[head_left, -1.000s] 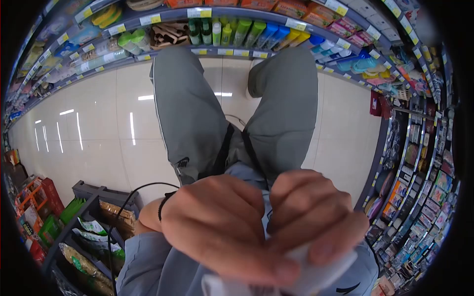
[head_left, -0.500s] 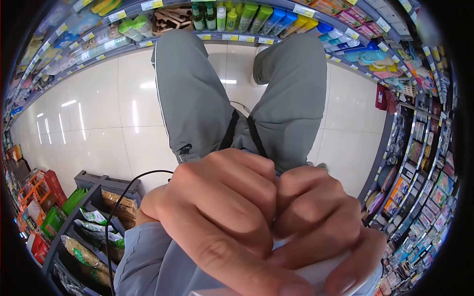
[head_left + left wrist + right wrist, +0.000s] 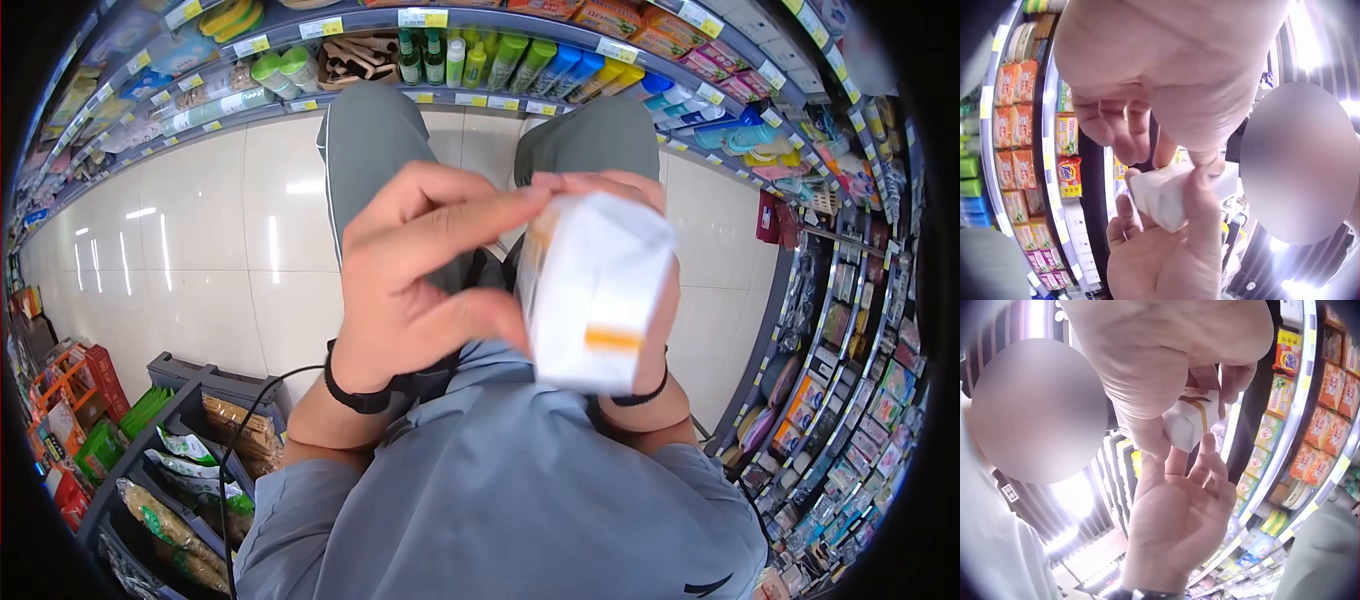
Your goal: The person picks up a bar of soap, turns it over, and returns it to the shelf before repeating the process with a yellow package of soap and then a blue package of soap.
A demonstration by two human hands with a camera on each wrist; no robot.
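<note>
My right hand [image 3: 662, 300] grips a small white box [image 3: 600, 290] with folded end flaps and an orange stripe. In the head view the box is blurred and covers much of that hand. My left hand [image 3: 425, 270] is at the box's left side, index finger and thumb spread apart, their tips at its edge. In the right wrist view the right hand [image 3: 1172, 369] holds the box [image 3: 1188, 425] from above, and the left hand [image 3: 1179, 512] has its fingertips just under it. The left wrist view shows the right thumb lying along the box [image 3: 1166, 194].
Ahead, a shelf carries green bottles [image 3: 430, 58], coloured cans and orange packs [image 3: 605, 18]. Bins of bagged goods [image 3: 175, 530] stand at the left. Another stocked shelf [image 3: 850, 370] runs along the right. A black cable [image 3: 235, 440] hangs by my left arm.
Both hands have moved away from the head camera, toward my knees. The box, mostly covered by curled fingers before, now shows its end. My left fingers have straightened and spread.
</note>
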